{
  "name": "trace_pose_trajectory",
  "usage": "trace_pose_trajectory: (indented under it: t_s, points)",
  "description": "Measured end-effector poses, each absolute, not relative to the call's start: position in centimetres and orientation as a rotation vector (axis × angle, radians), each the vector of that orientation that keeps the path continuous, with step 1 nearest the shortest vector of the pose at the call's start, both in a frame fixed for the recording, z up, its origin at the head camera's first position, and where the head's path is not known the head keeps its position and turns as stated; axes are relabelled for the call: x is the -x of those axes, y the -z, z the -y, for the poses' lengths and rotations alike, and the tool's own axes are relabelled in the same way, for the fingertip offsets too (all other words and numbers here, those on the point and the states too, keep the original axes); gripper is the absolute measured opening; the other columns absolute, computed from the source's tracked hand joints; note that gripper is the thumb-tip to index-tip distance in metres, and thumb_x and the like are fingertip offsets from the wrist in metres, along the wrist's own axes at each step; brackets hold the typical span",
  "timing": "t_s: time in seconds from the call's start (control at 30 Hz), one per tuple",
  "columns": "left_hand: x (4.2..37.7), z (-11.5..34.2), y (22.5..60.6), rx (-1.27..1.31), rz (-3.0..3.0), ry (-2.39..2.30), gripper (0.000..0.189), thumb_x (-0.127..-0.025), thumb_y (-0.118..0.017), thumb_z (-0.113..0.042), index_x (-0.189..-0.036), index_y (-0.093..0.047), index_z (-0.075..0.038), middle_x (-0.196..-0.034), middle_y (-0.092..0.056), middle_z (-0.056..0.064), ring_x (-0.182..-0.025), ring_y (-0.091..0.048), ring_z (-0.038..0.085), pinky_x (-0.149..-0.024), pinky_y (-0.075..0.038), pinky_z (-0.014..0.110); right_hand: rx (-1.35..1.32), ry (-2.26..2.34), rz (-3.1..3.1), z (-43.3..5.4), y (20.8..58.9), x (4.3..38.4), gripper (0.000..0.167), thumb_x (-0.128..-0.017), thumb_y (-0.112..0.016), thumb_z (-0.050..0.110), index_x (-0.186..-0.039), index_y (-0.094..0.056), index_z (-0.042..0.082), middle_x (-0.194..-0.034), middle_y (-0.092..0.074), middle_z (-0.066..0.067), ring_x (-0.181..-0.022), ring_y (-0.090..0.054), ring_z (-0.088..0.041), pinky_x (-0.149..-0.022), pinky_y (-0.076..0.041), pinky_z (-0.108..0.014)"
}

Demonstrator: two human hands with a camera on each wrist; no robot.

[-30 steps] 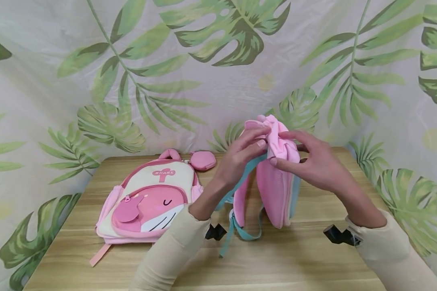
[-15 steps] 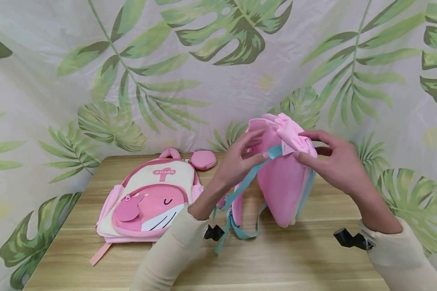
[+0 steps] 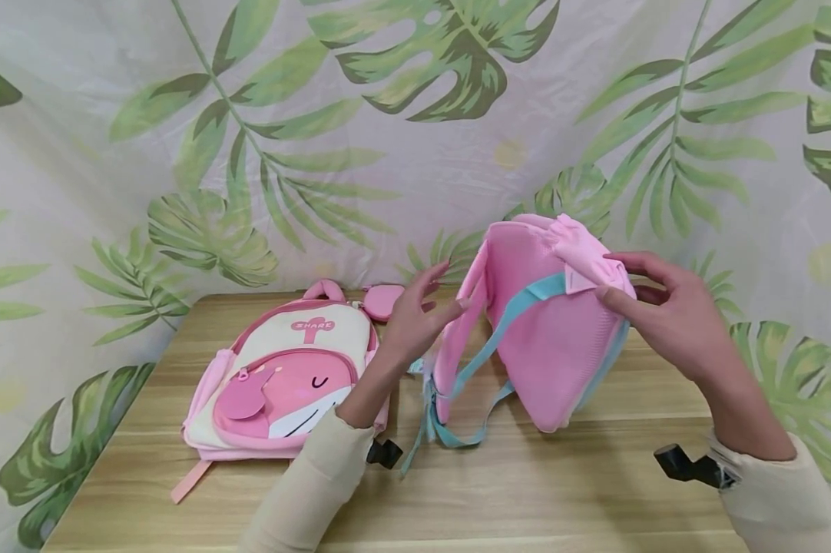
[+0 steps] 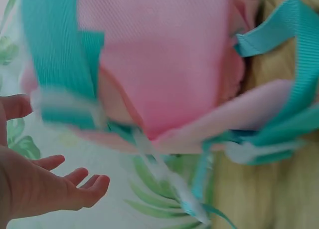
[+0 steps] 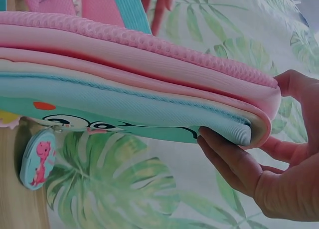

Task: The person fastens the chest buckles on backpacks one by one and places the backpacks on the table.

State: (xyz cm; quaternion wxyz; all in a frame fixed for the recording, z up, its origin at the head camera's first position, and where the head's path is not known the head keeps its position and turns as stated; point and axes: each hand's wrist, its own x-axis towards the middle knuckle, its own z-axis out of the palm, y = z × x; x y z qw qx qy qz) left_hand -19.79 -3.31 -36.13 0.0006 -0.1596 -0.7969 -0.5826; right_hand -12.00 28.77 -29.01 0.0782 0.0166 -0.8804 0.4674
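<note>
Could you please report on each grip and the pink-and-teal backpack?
Right grip holding pink-and-teal backpack by its edge. Left grip beside shoulder strap, contact unclear. Shark backpack to the left; nothing visibly blocking.

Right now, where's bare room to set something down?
Bare: the pale wood-grain table between the beige sleeves, in front of the held pink fabric backpack. Crowded: between it and the cream cloth backpack, with teal webbing straps and the left hand.
</note>
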Motion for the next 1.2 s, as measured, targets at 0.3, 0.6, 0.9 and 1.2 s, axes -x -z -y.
trace_pose_trajectory:
  t_s: [0.3, 0.6, 0.9, 1.2]
  points:
    - [20.7, 3.6, 39.7, 0.363, 2.580, 2.013, 0.069, -0.104, -0.066, -0.042, -0.164, -0.045, -0.013, -0.165, -0.048, 0.015, -0.149, -0.052, 0.037, -0.119, -0.048, 0.057, -0.061, -1.531, 2.530, -30.1, 30.0, 11.7, 0.043, -0.105, -0.070, 0.023, -0.147, -0.062, 0.018, -0.133, -0.058, 0.020, -0.103, -0.069, 0.016, -0.077, -0.060, -0.014]
    - [20.6, 2.3, 41.7, 0.377, 2.641, 2.185, 0.068, -0.107, -0.064, -0.036, -0.165, -0.040, -0.009, -0.159, -0.052, 0.024, -0.132, -0.066, 0.040, -0.103, -0.061, 0.051, -0.146, -1.831, 2.289, -31.5, 31.2, 11.6, 0.035, -0.104, -0.067, 0.005, -0.135, -0.068, 0.022, -0.129, -0.061, 0.012, -0.096, -0.074, 0.008, -0.073, -0.061, -0.015]
    - [20.4, 0.6, 42.2, 0.373, 2.714, 2.210, 0.071, -0.104, -0.070, -0.028, -0.165, -0.040, -0.008, -0.156, -0.056, 0.025, -0.131, -0.066, 0.041, -0.107, -0.058, 0.051, -0.145, -1.944, 2.152, -32.8, 32.7, 11.6, 0.032, -0.106, -0.062, 0.003, -0.132, -0.067, 0.022, -0.127, -0.057, 0.008, -0.088, -0.074, 0.003, -0.070, -0.062, -0.017]
    - [20.2, -1.3, 43.6, 0.439, 2.855, 2.133, 0.081, -0.101, -0.072, -0.039, -0.167, -0.035, -0.010, -0.153, -0.059, 0.020, -0.138, -0.061, 0.036, -0.116, -0.051, 0.052, -0.075, -1.958, 2.150, -34.3, 33.6, 11.3, 0.031, -0.108, -0.058, 0.006, -0.133, -0.064, 0.025, -0.126, -0.055, 0.009, -0.089, -0.071, 0.002, -0.070, -0.062, -0.016]
